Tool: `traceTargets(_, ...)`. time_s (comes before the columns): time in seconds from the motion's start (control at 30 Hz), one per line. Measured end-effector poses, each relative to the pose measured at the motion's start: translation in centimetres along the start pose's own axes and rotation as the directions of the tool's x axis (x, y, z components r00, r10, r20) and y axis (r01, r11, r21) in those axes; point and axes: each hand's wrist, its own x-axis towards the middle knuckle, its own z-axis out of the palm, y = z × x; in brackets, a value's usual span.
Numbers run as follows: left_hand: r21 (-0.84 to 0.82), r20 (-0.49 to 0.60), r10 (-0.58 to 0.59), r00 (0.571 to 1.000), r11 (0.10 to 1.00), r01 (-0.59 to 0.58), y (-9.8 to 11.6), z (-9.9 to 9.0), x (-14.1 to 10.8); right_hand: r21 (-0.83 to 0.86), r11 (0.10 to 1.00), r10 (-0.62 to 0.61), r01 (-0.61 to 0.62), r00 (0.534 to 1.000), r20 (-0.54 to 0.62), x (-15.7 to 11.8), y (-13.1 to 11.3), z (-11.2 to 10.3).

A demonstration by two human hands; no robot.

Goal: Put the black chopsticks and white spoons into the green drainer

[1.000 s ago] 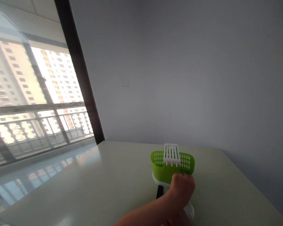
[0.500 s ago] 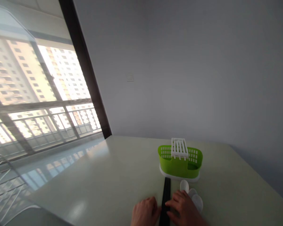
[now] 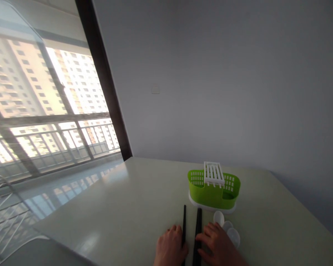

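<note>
Low in the head view, my left hand (image 3: pixel 170 245) is closed around a slim black chopstick (image 3: pixel 184 221), which points away from me on the table. Just right of it lies a bundle of black chopsticks (image 3: pixel 199 225). The curled fingers of my right hand (image 3: pixel 215 244) hold this bundle along its right side. Several white spoons (image 3: pixel 233 237) lie beside my right hand, their handles hidden beneath it. Beyond the chopsticks stands a green caddy (image 3: pixel 211 197) on a white base, with a slatted white piece (image 3: pixel 214 173) across its middle.
The pale table (image 3: pixel 113 207) reaches back to a grey wall (image 3: pixel 211 81). A grey chair back (image 3: pixel 50 253) is at the lower left edge. Large windows (image 3: pixel 44 92) and a white metal rack (image 3: pixel 8 218) are on the left.
A black chopstick has come apart from the bundle and moved left with my left hand. My right hand stays at the bundle. The camera view has shifted slightly.
</note>
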Motion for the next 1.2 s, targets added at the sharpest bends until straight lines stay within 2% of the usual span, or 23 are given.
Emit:
traceTargets(0.13,0.072,-0.013,-0.053,0.999,0.996,0.054,-0.5,-0.5,0.7,0.002,1.000,0.003,-0.003,1.000,-0.017,0.1,-0.1,0.1)
traceTargets(0.27,0.087,-0.019,-0.081,0.997,0.993,0.082,-0.7,-0.1,1.8,0.012,1.000,0.001,-0.001,0.999,-0.034,0.6,-0.2,-0.2)
traceTargets(0.4,0.053,-0.021,-0.118,0.993,0.991,0.119,-1.1,-0.3,2.4,0.034,0.999,-0.006,0.008,0.999,-0.039,1.0,-0.6,-0.9)
traceTargets(0.5,-0.023,-0.054,-0.139,0.989,0.990,0.138,-1.7,-1.4,2.4,0.058,0.998,0.012,-0.009,0.999,-0.053,1.3,-1.0,-1.4)
traceTargets(0.57,-0.139,-0.113,-0.111,0.987,0.986,0.095,-2.0,-2.5,2.3,0.093,0.995,0.040,-0.034,0.997,-0.069,1.7,-1.4,-1.6)
traceTargets(0.67,-0.365,-0.243,-0.051,0.969,0.930,-0.043,-1.7,-3.8,1.9,0.178,0.979,0.119,-0.103,0.989,-0.083,2.8,-2.6,-1.3)
traceTargets(0.8,-0.539,-0.361,-0.076,0.929,0.831,-0.142,-0.5,-3.9,1.4,0.282,0.943,0.203,-0.177,0.977,-0.068,4.6,-4.2,0.0)
traceTargets(0.9,-0.599,-0.398,-0.079,0.914,0.777,-0.194,-0.1,-3.1,1.2,0.336,0.929,0.190,-0.152,0.979,-0.080,5.4,-4.5,1.1)
traceTargets(1.03,-0.668,-0.440,-0.024,0.898,0.677,-0.309,-0.3,-2.6,1.0,0.393,0.918,0.108,-0.046,0.985,-0.136,5.7,-3.9,1.7)
traceTargets(1.2,-0.757,-0.366,0.051,0.929,0.565,-0.329,-0.9,-3.4,1.2,0.342,0.940,0.024,0.015,0.994,-0.110,5.4,-3.1,0.9)
